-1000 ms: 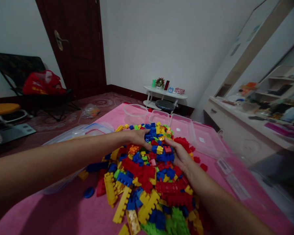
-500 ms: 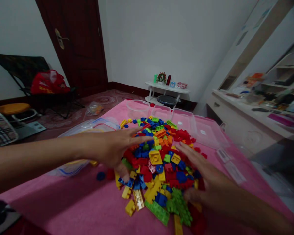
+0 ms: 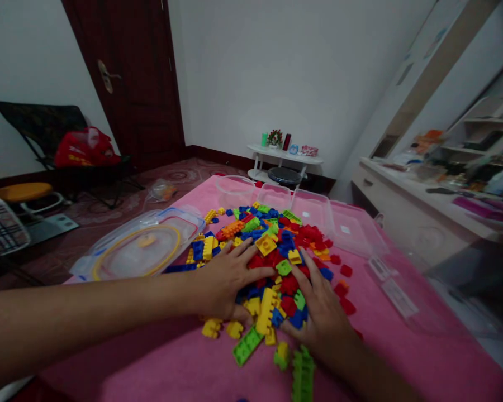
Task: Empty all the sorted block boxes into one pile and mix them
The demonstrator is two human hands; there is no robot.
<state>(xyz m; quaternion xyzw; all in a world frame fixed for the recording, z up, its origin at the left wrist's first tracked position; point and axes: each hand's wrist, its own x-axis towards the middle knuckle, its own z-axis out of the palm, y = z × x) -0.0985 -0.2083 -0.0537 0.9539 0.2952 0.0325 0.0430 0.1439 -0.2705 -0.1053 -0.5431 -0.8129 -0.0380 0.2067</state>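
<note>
A loose heap of toy building blocks (image 3: 272,259) in red, blue, yellow, green and orange lies on a pink tablecloth (image 3: 171,357). Spread over its left side, my left hand (image 3: 226,282) has its fingers apart and rests on the blocks. My right hand (image 3: 318,307) lies on the heap's right side, fingers likewise spread, close to a small light green block (image 3: 284,267). Between the two hands is a long yellow block (image 3: 267,310). Nearer to me are a flat green block (image 3: 247,345) and a bumpy green piece (image 3: 303,375). Blocks under the palms are hidden.
Clear plastic lids (image 3: 138,251), one with a yellow ring, lie left of the heap. Several clear containers (image 3: 312,206) stand along the far edge. A transparent lid with white labels (image 3: 398,296) is at the right. Beyond are a low white table (image 3: 285,153) and a cluttered desk (image 3: 444,190).
Both hands have come down onto the heap and closer together. Blocks have shifted: orange and yellow ones show at the left, and some near the front edge are more scattered.
</note>
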